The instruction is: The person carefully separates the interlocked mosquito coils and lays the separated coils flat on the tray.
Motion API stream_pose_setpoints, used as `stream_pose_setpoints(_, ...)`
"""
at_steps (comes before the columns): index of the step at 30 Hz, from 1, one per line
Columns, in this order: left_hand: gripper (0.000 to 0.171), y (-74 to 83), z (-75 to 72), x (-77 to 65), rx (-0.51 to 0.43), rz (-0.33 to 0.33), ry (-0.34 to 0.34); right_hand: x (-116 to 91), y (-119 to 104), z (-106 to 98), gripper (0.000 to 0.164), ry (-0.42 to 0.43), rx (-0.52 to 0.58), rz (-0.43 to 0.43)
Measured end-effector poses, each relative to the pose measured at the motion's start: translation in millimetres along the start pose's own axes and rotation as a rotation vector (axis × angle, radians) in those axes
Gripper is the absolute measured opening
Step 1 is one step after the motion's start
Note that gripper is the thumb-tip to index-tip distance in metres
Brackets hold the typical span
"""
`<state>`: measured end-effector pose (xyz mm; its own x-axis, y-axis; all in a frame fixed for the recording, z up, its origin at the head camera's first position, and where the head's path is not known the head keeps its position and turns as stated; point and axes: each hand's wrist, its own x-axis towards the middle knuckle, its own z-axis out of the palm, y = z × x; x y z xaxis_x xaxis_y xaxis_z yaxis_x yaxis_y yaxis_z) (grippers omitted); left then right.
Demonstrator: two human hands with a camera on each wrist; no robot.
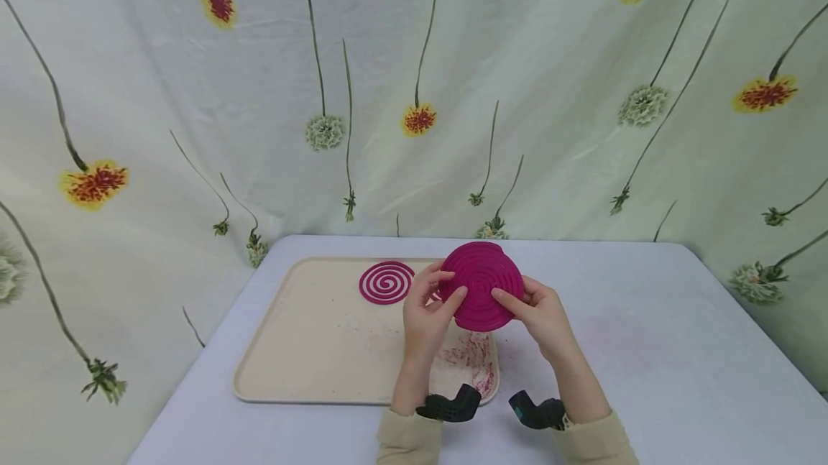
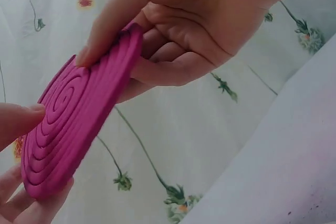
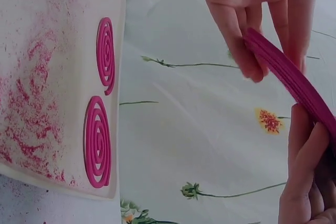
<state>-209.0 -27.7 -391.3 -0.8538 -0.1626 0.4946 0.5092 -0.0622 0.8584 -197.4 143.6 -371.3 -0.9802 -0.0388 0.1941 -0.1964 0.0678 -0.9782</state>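
Both hands hold up a tightly wound magenta mosquito coil disc (image 1: 481,282) above the right part of a tray (image 1: 310,350). My left hand (image 1: 427,310) pinches its left edge, thumb on the near face and other fingers at the rim and behind. On the opposite edge, my right hand (image 1: 540,310) grips the disc the same way, its thumb pointing in toward the centre. The left wrist view shows the close-fitting rings of the disc (image 2: 79,114) obliquely. A loosely spaced magenta coil (image 3: 106,56) and another open coil (image 3: 97,142) lie flat in the tray.
The beige tray stands on a white-covered table (image 1: 621,350), with magenta powder (image 1: 475,357) smeared over its right end. A flower-print cloth (image 1: 550,55) hangs behind the table. Each wrist wears a black camera mount (image 1: 453,405).
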Motion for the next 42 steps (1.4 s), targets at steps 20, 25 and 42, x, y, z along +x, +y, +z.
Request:
stream_pose_setpoints(20, 0.037, 1.9, 10.8, -5.4, -0.247, -0.243, -0.207, -1.4, 3.2, 16.0, 0.034, -0.078, 0.001, -0.193)
stream_pose_setpoints(25, 0.030, 0.1, 14.7, -5.7, -0.116, -0.125, -0.127, -0.8, 4.8, 20.1, 0.032, -0.012, -0.038, -0.188)
stream_pose_setpoints(42, 0.021, 1.6, 6.3, -4.4, -0.055, -0.101, -0.153, -1.4, 5.1, 20.2, 0.029, -0.011, -0.136, -0.281)
